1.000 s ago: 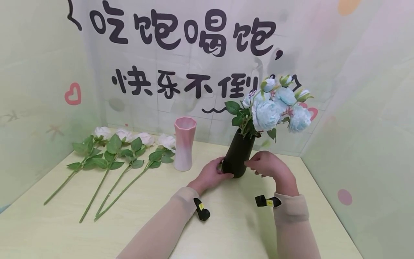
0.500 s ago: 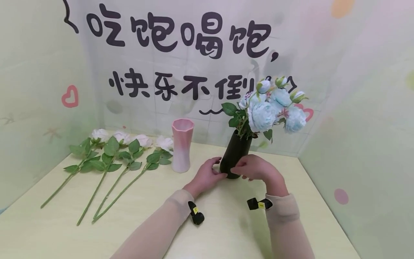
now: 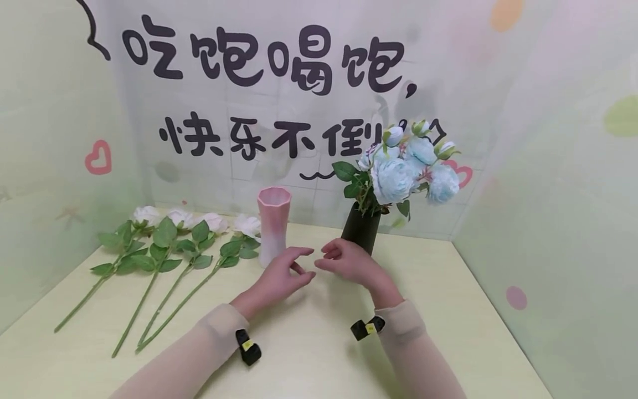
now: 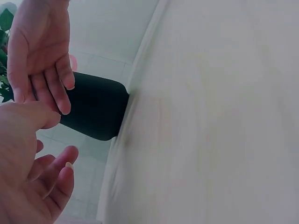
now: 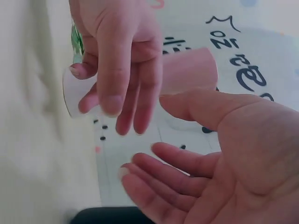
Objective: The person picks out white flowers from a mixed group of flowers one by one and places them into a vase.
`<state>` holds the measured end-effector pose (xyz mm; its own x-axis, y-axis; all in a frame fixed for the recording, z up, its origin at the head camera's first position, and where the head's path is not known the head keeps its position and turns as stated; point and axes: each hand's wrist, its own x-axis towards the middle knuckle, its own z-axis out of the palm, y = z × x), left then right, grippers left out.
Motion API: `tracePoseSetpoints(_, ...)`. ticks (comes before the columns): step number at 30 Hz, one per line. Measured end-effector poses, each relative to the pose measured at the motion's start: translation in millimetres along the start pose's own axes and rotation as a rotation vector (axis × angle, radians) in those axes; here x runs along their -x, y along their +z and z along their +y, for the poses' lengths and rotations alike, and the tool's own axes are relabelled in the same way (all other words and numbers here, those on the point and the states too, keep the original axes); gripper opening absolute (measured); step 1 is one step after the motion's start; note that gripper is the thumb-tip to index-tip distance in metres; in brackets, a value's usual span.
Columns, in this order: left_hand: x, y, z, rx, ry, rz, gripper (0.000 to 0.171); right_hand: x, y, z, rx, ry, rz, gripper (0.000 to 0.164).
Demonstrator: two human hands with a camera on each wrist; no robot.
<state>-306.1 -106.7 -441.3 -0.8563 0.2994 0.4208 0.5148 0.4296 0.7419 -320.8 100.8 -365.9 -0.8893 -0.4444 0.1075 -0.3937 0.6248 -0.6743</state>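
Note:
My left hand (image 3: 274, 281) is over the table just in front of the pink and white vase (image 3: 274, 219), its fingers spread and holding nothing. Facing it is my right hand (image 3: 356, 265), empty with loosely bent fingers, in front of the black vase (image 3: 362, 224) and hiding its lower part in the head view. Blue peonies (image 3: 396, 180) with buds and leaves stand in that black vase. The left wrist view shows the black vase (image 4: 96, 107) behind both hands. In the right wrist view the pink vase (image 5: 191, 70) is partly covered by my left hand (image 5: 119, 60).
Several pale roses (image 3: 216, 223) on long green stems lie side by side at the table's left. Printed cloth walls (image 3: 319, 72) enclose the pale wooden table (image 3: 309, 360) at the back and sides.
My left hand has let go of the black vase and moved left towards the pink one. The right hand has also shifted left, across the black vase's front. The head view has turned slightly.

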Motion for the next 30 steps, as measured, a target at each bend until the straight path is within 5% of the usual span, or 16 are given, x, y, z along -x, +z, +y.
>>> tracePoseSetpoints(9, 38.2, -50.3, 2.2, -0.069, 0.032, 0.027, 0.051, -17.4, 35.5, -0.8, -0.155, 0.004, 0.042, 0.044)
tracePoseSetpoints(21, 75.7, -124.0, -34.9, -0.253, -0.170, 0.120, 0.043, -52.8, 96.2, 8.4, -0.378, 0.129, 0.165, 0.070)
tracePoseSetpoints(30, 82.5, -145.8, -58.4, -0.373, -0.294, 0.128, 0.032, -63.5, 124.4, 6.0, -0.497, 0.140, 0.205, 0.078)
